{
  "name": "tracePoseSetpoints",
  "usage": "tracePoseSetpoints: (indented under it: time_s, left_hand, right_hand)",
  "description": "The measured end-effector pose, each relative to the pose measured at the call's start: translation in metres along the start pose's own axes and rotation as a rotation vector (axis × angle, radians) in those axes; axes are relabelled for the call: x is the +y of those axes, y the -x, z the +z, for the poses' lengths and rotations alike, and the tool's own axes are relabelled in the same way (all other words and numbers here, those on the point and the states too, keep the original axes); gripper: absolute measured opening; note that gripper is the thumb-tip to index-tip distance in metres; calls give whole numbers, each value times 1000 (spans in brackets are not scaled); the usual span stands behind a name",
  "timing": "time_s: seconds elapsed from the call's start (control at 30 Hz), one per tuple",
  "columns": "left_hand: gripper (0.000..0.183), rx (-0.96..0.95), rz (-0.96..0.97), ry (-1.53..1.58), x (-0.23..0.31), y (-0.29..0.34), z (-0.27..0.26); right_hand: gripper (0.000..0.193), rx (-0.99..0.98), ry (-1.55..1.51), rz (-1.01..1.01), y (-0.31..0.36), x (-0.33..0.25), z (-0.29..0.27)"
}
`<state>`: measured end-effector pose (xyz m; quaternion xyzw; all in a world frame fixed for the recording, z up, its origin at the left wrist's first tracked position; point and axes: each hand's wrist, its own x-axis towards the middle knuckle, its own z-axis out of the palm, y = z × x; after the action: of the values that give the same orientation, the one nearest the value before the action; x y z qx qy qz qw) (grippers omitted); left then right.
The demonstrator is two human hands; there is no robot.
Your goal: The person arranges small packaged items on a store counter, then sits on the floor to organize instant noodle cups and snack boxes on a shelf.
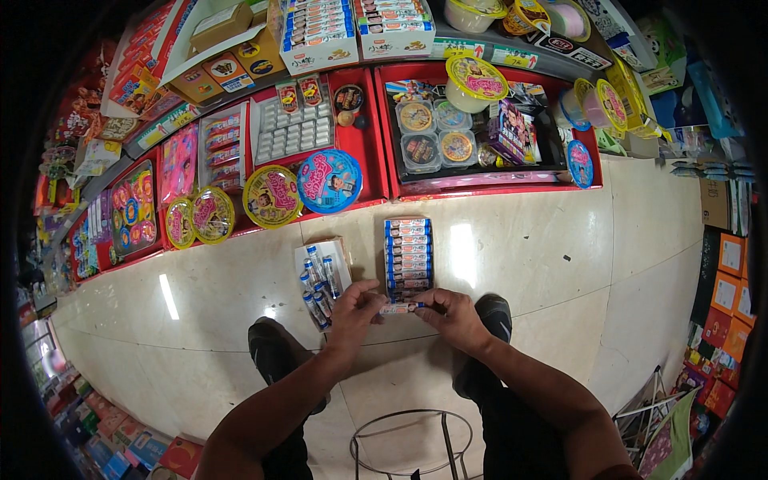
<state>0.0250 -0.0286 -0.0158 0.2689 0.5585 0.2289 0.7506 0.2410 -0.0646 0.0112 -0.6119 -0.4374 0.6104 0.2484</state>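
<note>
A small tube with a printed white and orange label and a blue end lies level between my two hands. My left hand pinches its left end, and my right hand pinches its right end. Just beyond my fingers a narrow box holds a row of matching tubes laid side by side. The near end of that row is partly hidden by the hands. To its left, beside my left hand, an open white box contains several loose blue and clear tubes, lying askew.
My shoes stand on the tiled floor, on either side of the hands. A round metal stool frame is below me. Red display trays of tubs and small goods run along the far side. Orange boxes are stacked at right.
</note>
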Motion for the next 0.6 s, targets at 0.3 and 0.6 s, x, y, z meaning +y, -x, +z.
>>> tracePoseSetpoints:
  time_s: [0.3,0.6]
  left_hand:
    - [20,-151,-66,175,-8,15,9]
    - [25,-380,-292,-366,0,14,4]
  right_hand:
    - [13,-73,-273,168,15,16,30]
    - [21,88,681,-563,18,-7,9]
